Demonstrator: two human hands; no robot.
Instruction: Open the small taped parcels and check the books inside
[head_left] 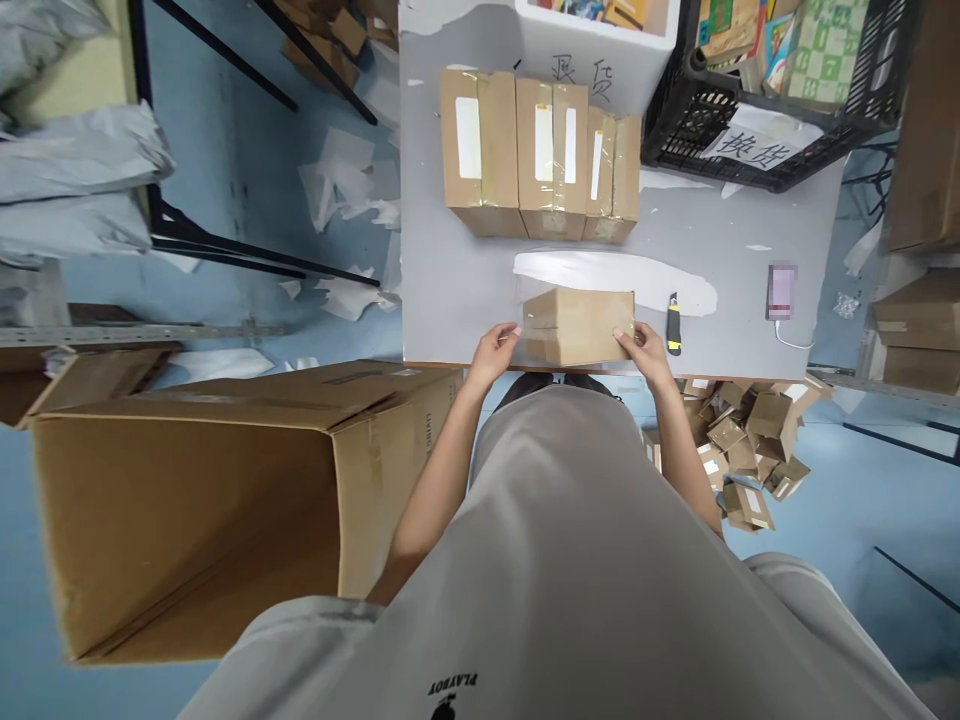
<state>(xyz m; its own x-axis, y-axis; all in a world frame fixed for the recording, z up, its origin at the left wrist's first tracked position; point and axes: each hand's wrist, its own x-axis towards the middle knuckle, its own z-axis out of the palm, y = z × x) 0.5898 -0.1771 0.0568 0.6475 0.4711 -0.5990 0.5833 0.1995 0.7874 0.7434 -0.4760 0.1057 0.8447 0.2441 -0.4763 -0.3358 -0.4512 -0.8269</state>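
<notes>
Small carton [589, 328]: lay on the grey worktable [457, 290] at the near edge, between the hands.
Left hand [495, 352]: stood just beside the carton's left end; thumb and fingertips were close together near clear tape [534, 342]. Whether they pinched it could not be told.
Right hand [645, 352]: touched the carton's right end; thumb and forefinger were spread at its corner. Firmness of grip could not be told.
Utility knife [674, 328]: rested right of the carton, near the right hand.
Taped cartons [553, 150]: three stood in a row beyond the small carton.
White bin [536, 45] and black crate [664, 120]: stood at the far side.
Large open carton [375, 480]: stood left of the person.
</notes>
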